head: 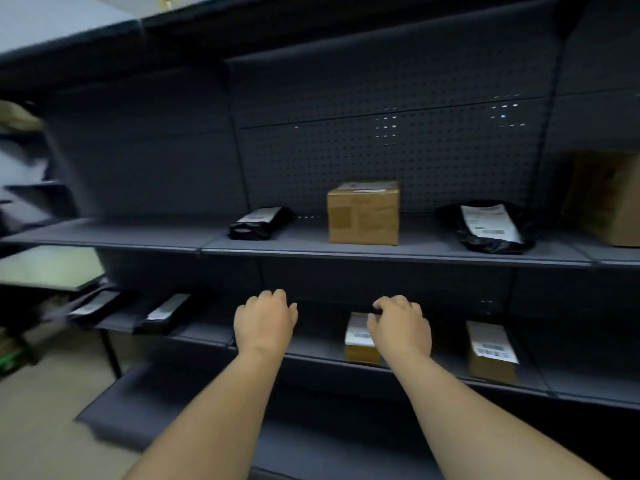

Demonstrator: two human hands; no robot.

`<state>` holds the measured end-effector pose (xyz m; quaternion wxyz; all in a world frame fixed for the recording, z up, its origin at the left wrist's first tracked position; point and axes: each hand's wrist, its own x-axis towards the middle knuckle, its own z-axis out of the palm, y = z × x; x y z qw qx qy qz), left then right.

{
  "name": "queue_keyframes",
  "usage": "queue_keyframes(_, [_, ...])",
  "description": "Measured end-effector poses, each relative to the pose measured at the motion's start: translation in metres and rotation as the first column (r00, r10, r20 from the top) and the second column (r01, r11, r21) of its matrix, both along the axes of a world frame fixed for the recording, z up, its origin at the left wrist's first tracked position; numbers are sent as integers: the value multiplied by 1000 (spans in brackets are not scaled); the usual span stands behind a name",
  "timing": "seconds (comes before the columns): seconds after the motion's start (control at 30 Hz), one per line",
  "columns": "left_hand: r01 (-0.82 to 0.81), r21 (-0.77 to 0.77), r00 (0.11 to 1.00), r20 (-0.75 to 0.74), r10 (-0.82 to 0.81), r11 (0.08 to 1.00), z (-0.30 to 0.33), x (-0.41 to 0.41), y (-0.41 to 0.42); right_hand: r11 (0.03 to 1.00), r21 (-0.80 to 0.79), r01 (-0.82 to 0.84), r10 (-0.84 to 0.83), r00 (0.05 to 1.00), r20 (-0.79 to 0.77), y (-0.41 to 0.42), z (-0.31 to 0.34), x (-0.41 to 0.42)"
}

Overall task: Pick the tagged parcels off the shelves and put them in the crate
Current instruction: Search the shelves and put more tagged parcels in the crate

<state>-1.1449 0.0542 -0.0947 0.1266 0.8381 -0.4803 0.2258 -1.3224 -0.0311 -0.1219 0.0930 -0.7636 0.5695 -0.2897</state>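
I hold both hands out in front of the lower shelf [311,355], palms down. My left hand [265,322] hangs over a bare stretch with its fingers loosely curled round nothing. My right hand [401,327] hovers at the small labelled carton [360,337], fingers bent over its top; I cannot tell whether they touch it. I judge that carton the pick in hand, since it lies flat, label up, near the shelf's front edge. Another labelled carton [491,351] sits to its right. No crate is in view.
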Motion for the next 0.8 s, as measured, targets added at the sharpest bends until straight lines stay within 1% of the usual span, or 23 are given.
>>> queue_keyframes(0.17, [-101,-20,995,-12,100,995,6,46,30,997,8,-72,72,997,-19,11,9,55])
queue_keyframes(0.33, [-183,-45,983,-18,183,982,11,90,30,989,-11,-148,148,989,3,0,20,99])
queue_keyframes(0.53, [-218,-59,975,29,220,974,25,143,-8,977,-36,-209,210,977,21,-41,42,161])
queue_keyframes(0.8, [-224,-74,974,5,225,972,51,205,-82,973,-62,-223,226,972,58,-112,67,225])
